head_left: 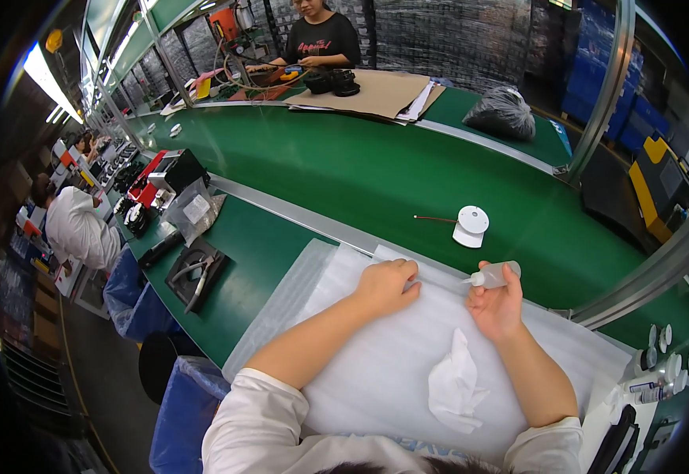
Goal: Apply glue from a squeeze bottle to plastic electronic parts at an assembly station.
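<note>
A small translucent squeeze bottle (501, 275) with a white cap and thin nozzle lies tilted in my right hand (496, 310), its tip pointing left. My right fingers are closed around it, palm turned up. My left hand (388, 286) rests curled on the white foam sheet (344, 371), near its far edge. Its fingers are closed, and whatever they may hold is hidden. Between my forearms lies a crumpled white tissue (455, 385) on the foam. Beyond my hands, a round white part (472, 224) with a thin brown wire sits on the green conveyor belt (344, 189).
A metal rail (281, 212) divides the bench from the belt. To the left are a black holder (195, 274), a plastic bag of parts (194, 210) and blue-lined bins (190, 411). Bottles (660, 379) stand at right. Across the belt, a person (322, 39) works beside cardboard (388, 95).
</note>
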